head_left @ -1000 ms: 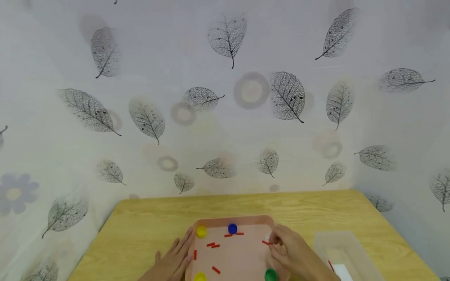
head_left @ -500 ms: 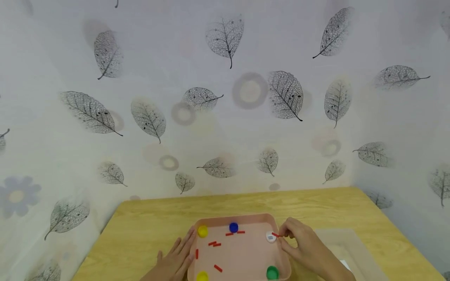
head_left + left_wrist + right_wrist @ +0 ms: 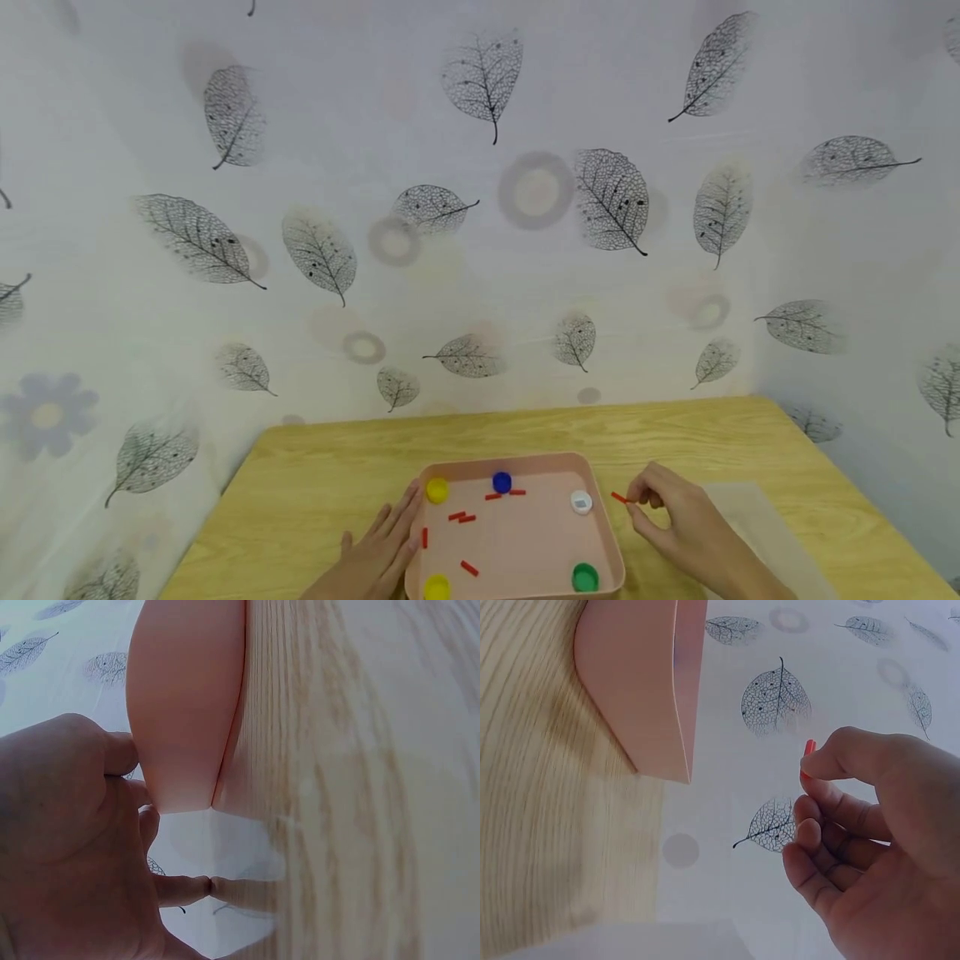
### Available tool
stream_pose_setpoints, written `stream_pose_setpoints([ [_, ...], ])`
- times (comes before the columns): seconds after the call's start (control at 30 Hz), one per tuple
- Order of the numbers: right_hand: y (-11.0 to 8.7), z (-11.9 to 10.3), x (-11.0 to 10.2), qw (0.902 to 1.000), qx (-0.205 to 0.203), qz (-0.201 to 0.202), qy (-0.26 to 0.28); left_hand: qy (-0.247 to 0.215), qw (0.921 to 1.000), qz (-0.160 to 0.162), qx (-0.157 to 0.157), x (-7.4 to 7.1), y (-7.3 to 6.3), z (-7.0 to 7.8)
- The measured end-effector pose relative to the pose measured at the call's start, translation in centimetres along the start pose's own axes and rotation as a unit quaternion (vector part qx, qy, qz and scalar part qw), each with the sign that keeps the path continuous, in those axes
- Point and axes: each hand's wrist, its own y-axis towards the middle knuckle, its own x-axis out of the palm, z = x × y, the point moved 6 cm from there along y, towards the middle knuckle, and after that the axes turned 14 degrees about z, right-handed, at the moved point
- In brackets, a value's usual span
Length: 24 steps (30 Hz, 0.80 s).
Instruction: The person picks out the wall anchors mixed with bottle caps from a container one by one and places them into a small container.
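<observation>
My right hand [image 3: 678,508] pinches a short red stick [image 3: 619,497] between thumb and index finger, off the right side of a pink tray [image 3: 612,546]. In the right wrist view the red stick [image 3: 808,756] pokes up past the thumb tip. My left hand [image 3: 378,546] rests against the tray's left wall with its fingers straight; the left wrist view shows the fingertips at the pink wall [image 3: 187,712]. Inside the tray lie several more red sticks [image 3: 469,568]. Around its edges sit a blue cap [image 3: 502,482], a white cap [image 3: 581,502], a green cap [image 3: 585,577] and two yellow caps [image 3: 437,490].
A translucent, pale container [image 3: 772,533] stands on the wooden table [image 3: 337,450], to the right of the tray and partly behind my right forearm. A wall with leaf prints [image 3: 480,250] rises behind the table and along both sides.
My right hand has moved right with the red stick, from beside the white cap inside the tray to outside the tray's right wall. My left hand has stayed at the left wall.
</observation>
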Motion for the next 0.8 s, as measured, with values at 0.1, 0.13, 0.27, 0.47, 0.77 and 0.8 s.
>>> stream_pose_setpoints([
  [0.1, -0.3, 0.3, -0.6, 1.0000, 0.005, 0.002, 0.002, 0.001, 1.0000, 0.001, 0.002, -0.1, 0.0, 0.0],
  [0.13, -0.4, 0.4, -0.9, 1.0000, 0.005, 0.004, 0.002, 0.002, 1.0000, 0.000, 0.001, -0.1, 0.0, 0.0],
  [0.27, -0.8, 0.8, -1.9, 0.9998, 0.005, 0.015, -0.011, 0.001, 1.0000, -0.002, 0.001, -0.1, -0.1, 0.0],
  [0.47, -1.5, 1.8, -3.4, 0.9996, 0.008, 0.015, -0.023, -0.009, 0.9999, -0.008, 0.002, -0.1, -0.1, 0.2],
  [0.77, -2.5, 3.0, -5.2, 0.9993, -0.007, 0.018, -0.033, 0.007, 1.0000, 0.002, -0.001, 0.0, 0.2, -0.1],
  [0.8, -2.6, 3.1, -5.4, 0.9991, -0.005, 0.021, -0.038, 0.008, 1.0000, 0.000, -0.002, 0.1, 0.2, -0.1],
])
